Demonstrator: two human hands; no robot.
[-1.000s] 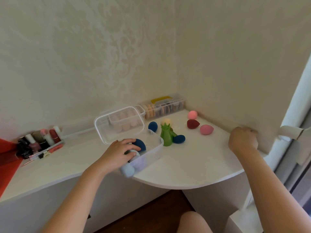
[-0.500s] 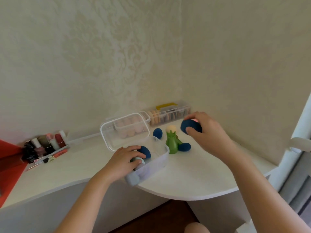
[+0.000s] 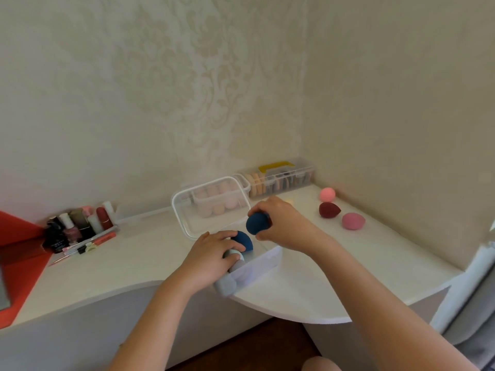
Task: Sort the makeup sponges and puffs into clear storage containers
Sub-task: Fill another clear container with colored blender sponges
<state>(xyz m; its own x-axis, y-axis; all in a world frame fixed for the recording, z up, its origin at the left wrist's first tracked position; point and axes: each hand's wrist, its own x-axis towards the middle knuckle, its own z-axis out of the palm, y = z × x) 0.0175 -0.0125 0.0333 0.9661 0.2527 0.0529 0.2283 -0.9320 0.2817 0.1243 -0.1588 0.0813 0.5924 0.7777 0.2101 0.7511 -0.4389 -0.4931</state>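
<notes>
Head view: our right hand [image 3: 284, 223], back from the far corner, now grips a dark blue sponge [image 3: 257, 223] just above the clear container [image 3: 257, 266]. Our left hand [image 3: 211, 253] holds a pale sponge [image 3: 233, 254] inside it. We judge a drop-in is next, and pink sponges [image 3: 353, 221] wait on the worktop [image 3: 308, 290].

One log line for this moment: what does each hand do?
left hand: holds pale blue sponge in open container | right hand: holds dark blue sponge over it | table: three reddish sponges
</notes>
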